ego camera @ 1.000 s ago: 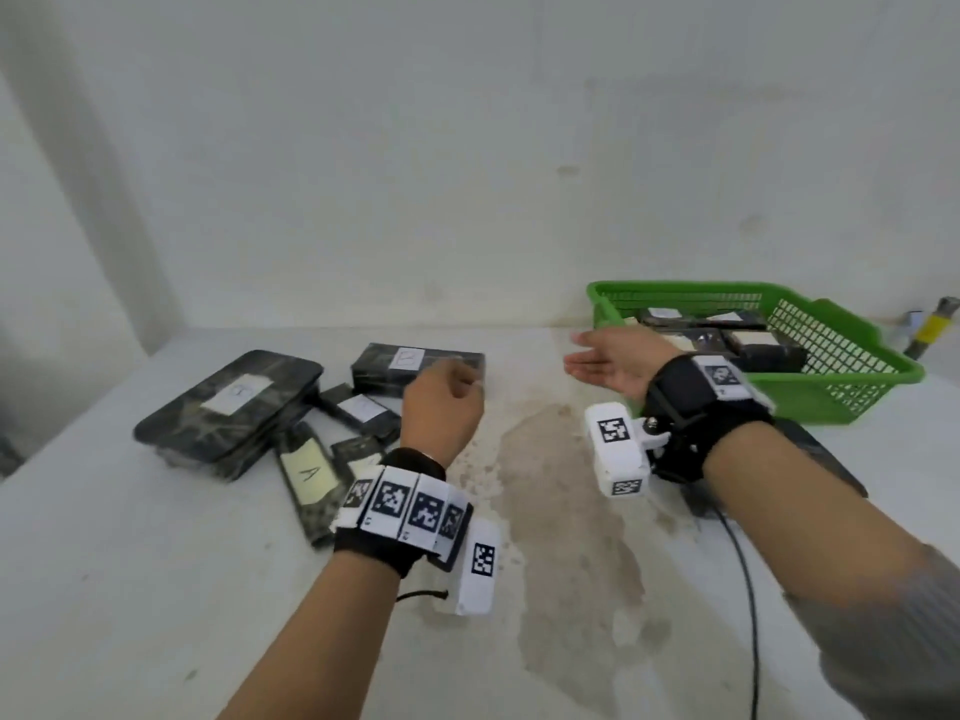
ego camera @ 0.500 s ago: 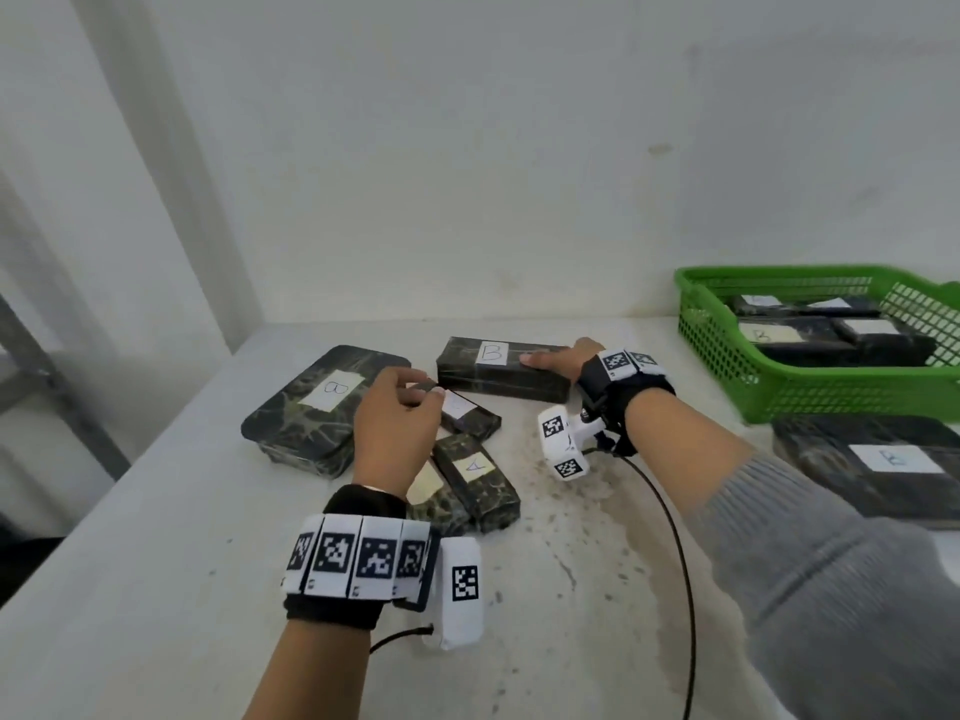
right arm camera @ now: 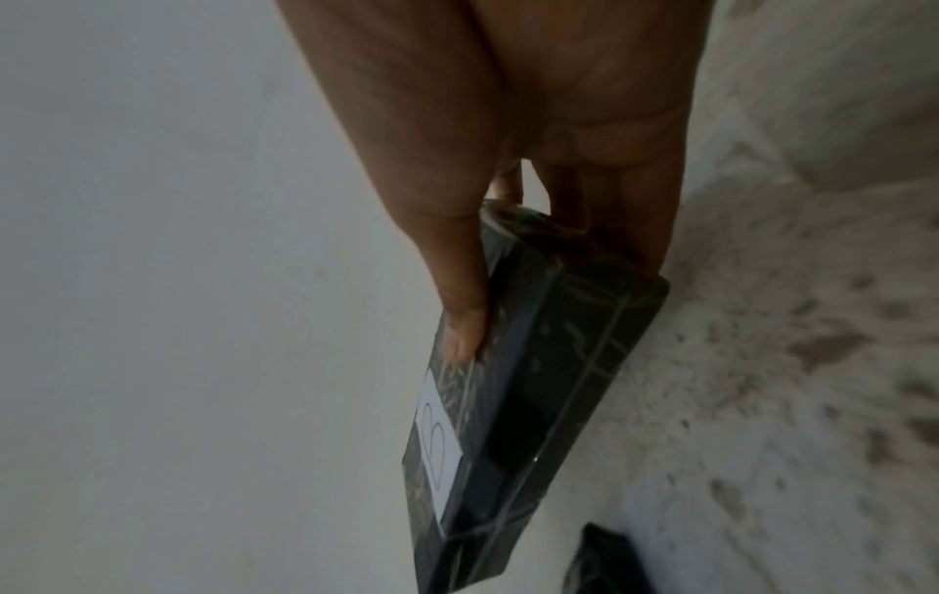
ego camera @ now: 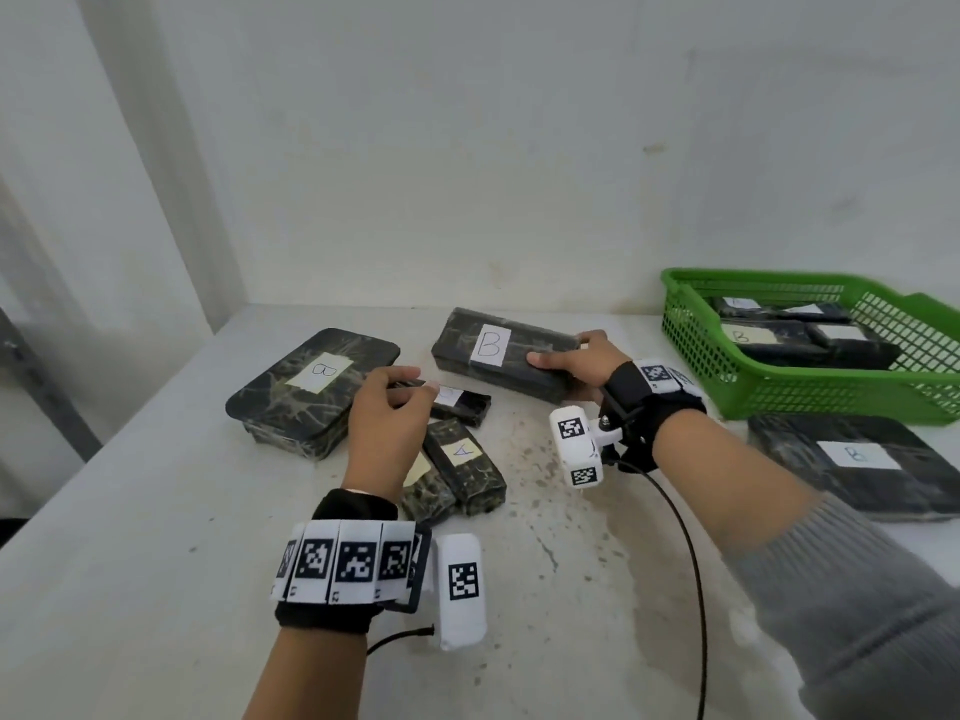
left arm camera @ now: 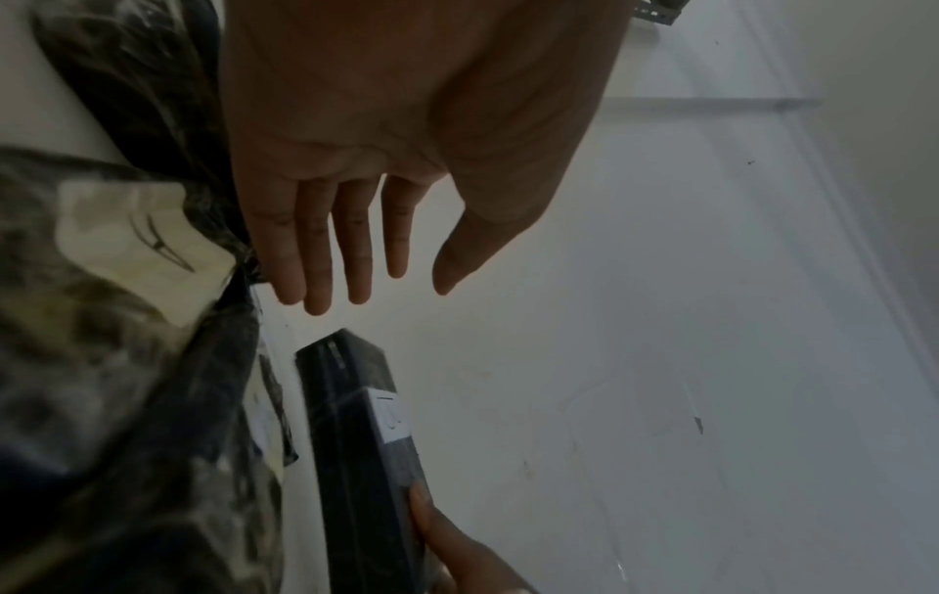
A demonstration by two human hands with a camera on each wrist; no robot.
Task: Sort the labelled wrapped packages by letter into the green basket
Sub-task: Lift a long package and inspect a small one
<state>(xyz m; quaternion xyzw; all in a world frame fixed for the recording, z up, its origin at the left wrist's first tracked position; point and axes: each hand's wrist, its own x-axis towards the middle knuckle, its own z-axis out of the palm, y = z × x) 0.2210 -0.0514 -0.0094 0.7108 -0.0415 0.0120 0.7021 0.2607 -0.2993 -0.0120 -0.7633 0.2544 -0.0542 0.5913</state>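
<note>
I see the long dark wrapped package (ego camera: 501, 351) with a white label reading "B" at the back of the table (ego camera: 130, 537), its right end taken by my right hand (ego camera: 576, 358): thumb on the top face, fingers behind the far side, so that grip is clamped on it. From the right wrist the same package (right arm camera: 528, 402) shows its "B" label below the thumb, and whether its underside rests on the table I cannot tell.

My left hand (ego camera: 387, 423) hangs over the small packages in the middle with fingers relaxed and apart in the left wrist view (left arm camera: 356, 193), holding nothing. Under its fingertips lies a small dark package (ego camera: 462, 400) whose label is half hidden. Just nearer me lies the "A" package (ego camera: 465, 467), touching another (ego camera: 423, 491) whose label the hand covers. To the left sits a wide flat package (ego camera: 314, 392) marked "B".

The green basket (ego camera: 831, 392) stands at the right rear, holding several dark packages, one label reading "B". In front of it lies another flat package (ego camera: 857, 465), also "B".
</note>
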